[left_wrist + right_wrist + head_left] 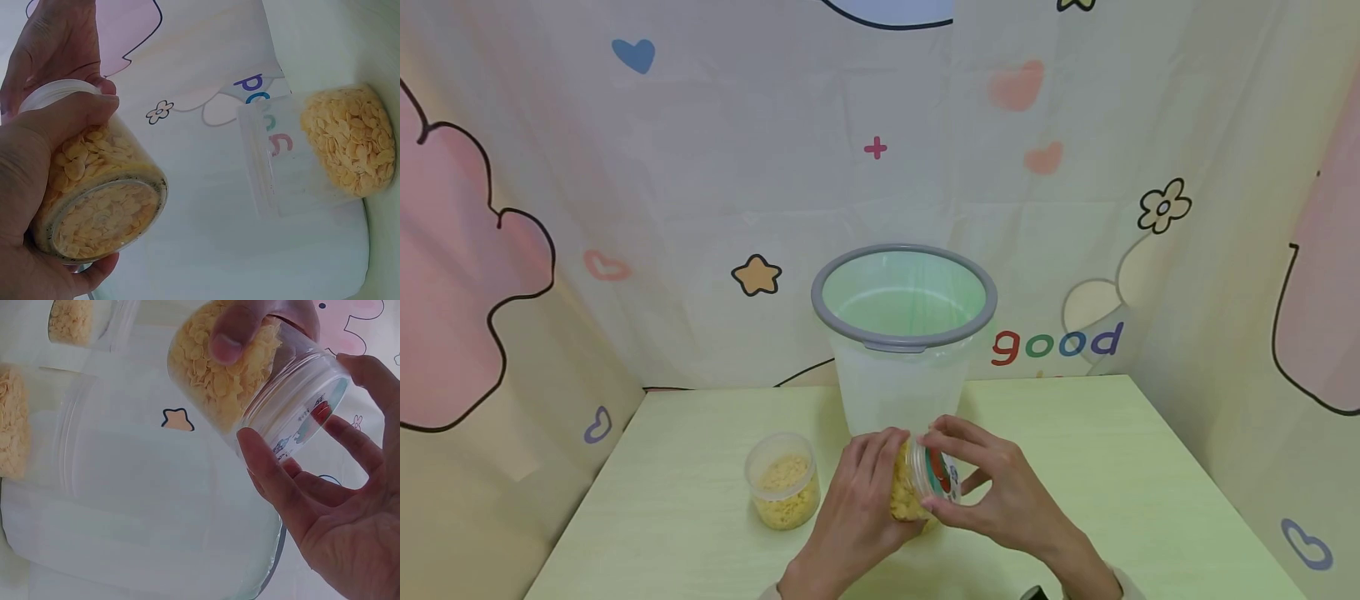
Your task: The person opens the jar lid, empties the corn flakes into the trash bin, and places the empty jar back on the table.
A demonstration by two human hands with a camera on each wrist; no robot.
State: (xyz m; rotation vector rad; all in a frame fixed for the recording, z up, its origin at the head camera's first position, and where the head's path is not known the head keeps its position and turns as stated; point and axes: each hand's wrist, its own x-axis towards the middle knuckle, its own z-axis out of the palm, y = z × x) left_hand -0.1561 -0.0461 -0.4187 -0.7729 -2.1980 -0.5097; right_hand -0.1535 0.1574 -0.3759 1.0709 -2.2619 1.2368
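My left hand (pixel 857 504) grips a clear jar (pixel 904 492) of pale yellow flakes, tilted on its side above the table. In the left wrist view the jar's base (pixel 103 219) faces the camera, and the thumb lies across its side. My right hand (pixel 1000 492) holds the jar's lid (pixel 306 419), a clear rim with a printed top, between spread fingertips and thumb. The lid sits at the jar's mouth; whether it is loose I cannot tell. Left of the hands stands a lidless clear tub (pixel 784 492) partly filled with flakes.
Behind the hands stands a tall translucent bin (pixel 895 383) with a grey rim. Two flake tubs, one at the top left (pixel 72 322) and one at the left edge (pixel 12 425), show in the right wrist view. A printed curtain (pixel 880 100) backs the pale table (pixel 685 467).
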